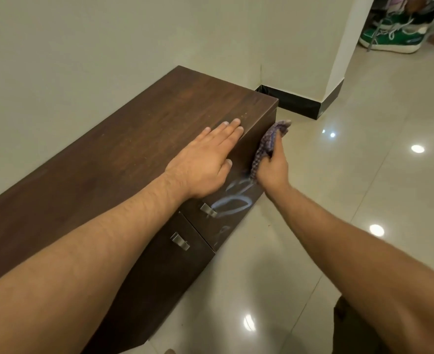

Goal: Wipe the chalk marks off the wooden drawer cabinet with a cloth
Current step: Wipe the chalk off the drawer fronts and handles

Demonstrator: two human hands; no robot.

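A low dark wooden drawer cabinet (124,159) stands along the wall. My left hand (205,159) lies flat, fingers together, on its top near the right end. My right hand (272,167) grips a bunched purple checked cloth (269,141) and presses it against the upper part of the front of the rightmost drawer. White chalk marks (233,200), loops and scribbles, show on that drawer front just below the cloth, beside a metal handle (207,209). A second handle (180,240) sits on the neighbouring drawer.
Glossy beige floor tiles (338,200) spread to the right of the cabinet. A wall corner with black skirting (300,103) stands behind the cabinet's end. Green and white shoes (392,37) lie at the far upper right.
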